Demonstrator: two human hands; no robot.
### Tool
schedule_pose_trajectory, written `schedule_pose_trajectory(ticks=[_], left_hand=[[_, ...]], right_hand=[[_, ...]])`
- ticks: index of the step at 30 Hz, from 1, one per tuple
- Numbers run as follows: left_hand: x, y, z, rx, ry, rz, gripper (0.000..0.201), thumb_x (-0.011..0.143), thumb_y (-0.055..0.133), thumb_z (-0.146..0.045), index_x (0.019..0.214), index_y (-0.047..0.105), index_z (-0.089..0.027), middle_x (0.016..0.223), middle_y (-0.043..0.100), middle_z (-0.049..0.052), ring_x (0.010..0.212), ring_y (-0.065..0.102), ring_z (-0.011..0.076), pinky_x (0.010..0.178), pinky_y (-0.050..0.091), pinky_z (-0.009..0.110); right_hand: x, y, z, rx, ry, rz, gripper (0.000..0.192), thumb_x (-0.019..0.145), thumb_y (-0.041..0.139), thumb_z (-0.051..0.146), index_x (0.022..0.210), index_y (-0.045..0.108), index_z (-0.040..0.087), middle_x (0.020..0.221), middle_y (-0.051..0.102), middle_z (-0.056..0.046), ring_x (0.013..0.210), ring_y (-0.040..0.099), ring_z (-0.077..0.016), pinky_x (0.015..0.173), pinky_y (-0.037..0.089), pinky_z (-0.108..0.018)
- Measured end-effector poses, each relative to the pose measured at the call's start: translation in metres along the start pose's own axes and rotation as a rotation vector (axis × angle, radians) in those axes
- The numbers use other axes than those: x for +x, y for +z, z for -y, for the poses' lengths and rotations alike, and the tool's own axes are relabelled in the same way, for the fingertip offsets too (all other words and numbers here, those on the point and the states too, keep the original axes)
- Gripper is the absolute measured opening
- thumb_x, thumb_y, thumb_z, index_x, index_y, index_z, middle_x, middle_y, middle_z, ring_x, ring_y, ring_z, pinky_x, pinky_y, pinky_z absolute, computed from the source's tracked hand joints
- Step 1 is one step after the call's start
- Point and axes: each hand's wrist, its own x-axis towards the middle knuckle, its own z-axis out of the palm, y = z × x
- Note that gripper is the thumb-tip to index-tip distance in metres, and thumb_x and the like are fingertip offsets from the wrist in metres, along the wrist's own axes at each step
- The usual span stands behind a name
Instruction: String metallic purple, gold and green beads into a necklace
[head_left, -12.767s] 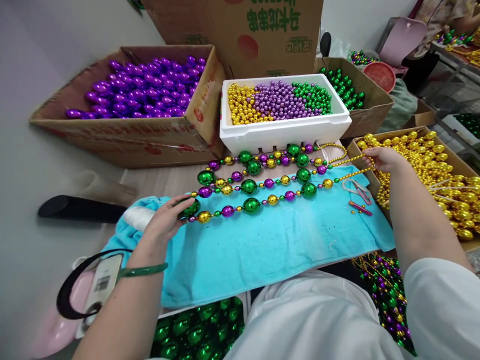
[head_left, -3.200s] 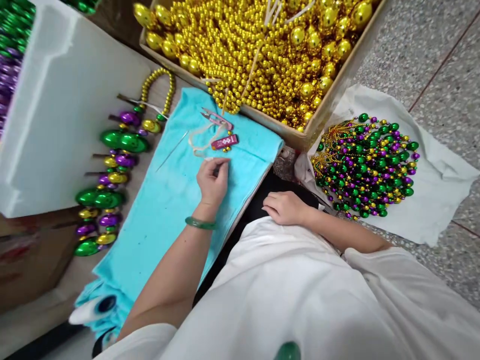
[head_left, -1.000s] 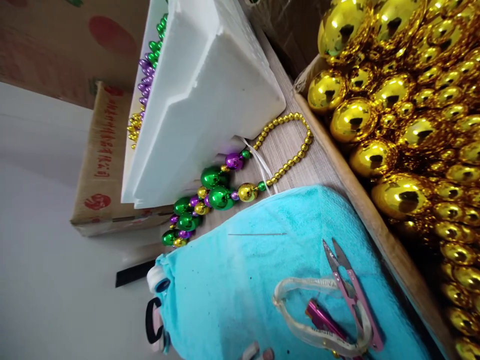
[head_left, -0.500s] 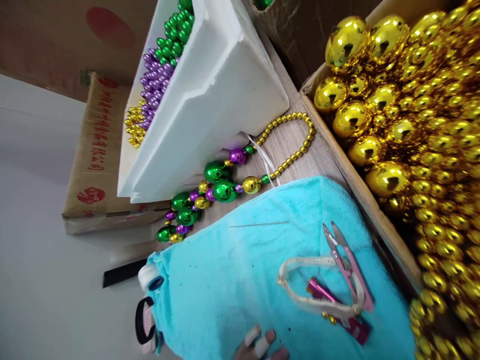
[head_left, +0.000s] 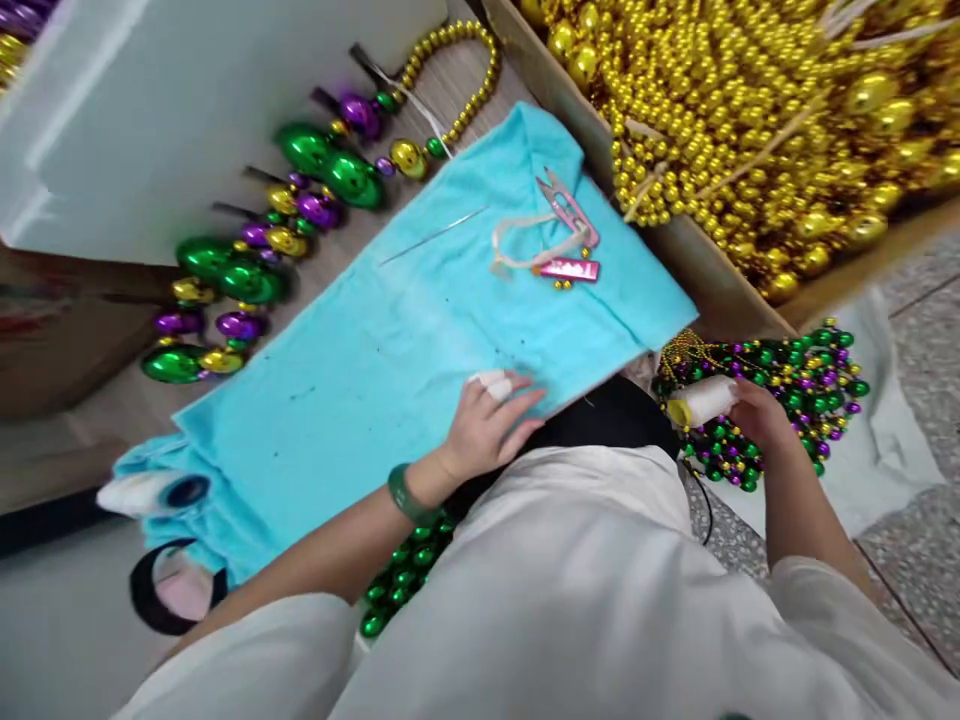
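Observation:
My left hand, with a green bangle at the wrist and white tape around some fingers, lies near the front edge of the turquoise towel. Its fingers are spread and hold nothing. Off to the right, my right hand grips a spool of white thread with a yellow core, above a heap of green, purple and gold bead strands. On the towel lie a long needle, pink thread snips, a whitish band loop and a small pink packet.
Along the towel's far edge runs a large-bead necklace beside a white foam box. A cardboard box of gold beads stands at the upper right. Another white roll and a black-rimmed ring-shaped item sit at the left.
The view has swung down toward my body. My right hand with the thread spool has come into view; more of my left hand shows on the towel.

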Motion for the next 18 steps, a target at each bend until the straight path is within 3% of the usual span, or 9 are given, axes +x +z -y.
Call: schedule_pose_trajectory(ticks=[2, 5, 8, 11, 14, 18], left_hand=[[0.025, -0.002, -0.021, -0.156, -0.01, -0.076, 0.031, 0.089, 0.053, -0.032, 0.115, 0.066, -0.019, 0.116, 0.066, 0.012, 0.11, 0.057, 0.0249, 0.098, 0.041, 0.044], [0.07, 0.007, -0.066, -0.606, -0.039, -0.113, 0.034, 0.093, 0.046, -0.034, 0.117, 0.064, -0.018, 0.118, 0.065, 0.011, 0.11, 0.058, 0.0212, 0.097, 0.045, 0.04], [0.109, 0.024, -0.108, -1.265, -0.114, 0.084, 0.045, 0.089, 0.051, -0.039, 0.128, 0.057, -0.018, 0.131, 0.059, 0.012, 0.11, 0.059, 0.0224, 0.083, 0.051, 0.033], [0.13, 0.03, -0.131, -1.659, -0.252, 0.341, 0.059, 0.078, 0.063, -0.046, 0.127, 0.058, -0.014, 0.113, 0.066, 0.015, 0.088, 0.065, 0.0212, 0.066, 0.051, 0.029], [0.126, 0.015, -0.137, -1.706, -0.325, 0.404, 0.053, 0.073, 0.071, -0.047, 0.112, 0.066, -0.011, 0.08, 0.065, 0.007, 0.06, 0.057, 0.0106, 0.052, 0.043, 0.022], [0.094, -0.03, -0.126, -1.47, -0.427, 0.177, 0.037, 0.07, 0.076, -0.042, 0.089, 0.072, -0.01, 0.061, 0.053, -0.002, 0.047, 0.044, 0.0028, 0.044, 0.031, 0.017]], right_hand=[[-0.034, -0.007, 0.017, 0.057, -0.088, -0.015, 0.032, 0.066, 0.072, 0.048, 0.081, 0.066, 0.021, 0.073, 0.065, 0.0, 0.061, 0.06, -0.0158, 0.058, 0.05, -0.03], [-0.078, 0.008, 0.058, 0.169, -0.303, 0.051, 0.039, 0.064, 0.07, 0.05, 0.092, 0.069, 0.023, 0.088, 0.07, -0.004, 0.075, 0.065, -0.0222, 0.069, 0.053, -0.037], [-0.109, 0.044, 0.106, 0.224, -0.516, 0.111, 0.035, 0.066, 0.072, 0.044, 0.092, 0.069, 0.022, 0.088, 0.07, -0.004, 0.079, 0.065, -0.0217, 0.073, 0.055, -0.036], [-0.125, 0.082, 0.145, 0.26, -0.617, 0.139, 0.03, 0.067, 0.074, 0.038, 0.089, 0.069, 0.019, 0.088, 0.068, -0.004, 0.08, 0.064, -0.0187, 0.068, 0.057, -0.03], [-0.129, 0.105, 0.173, 0.338, -0.718, 0.105, 0.023, 0.071, 0.071, 0.036, 0.084, 0.066, 0.018, 0.09, 0.066, -0.005, 0.082, 0.064, -0.0182, 0.06, 0.059, -0.026], [-0.126, 0.107, 0.199, 0.529, -0.846, -0.047, 0.02, 0.071, 0.072, 0.031, 0.084, 0.064, 0.017, 0.095, 0.066, -0.004, 0.083, 0.065, -0.016, 0.057, 0.06, -0.023]])
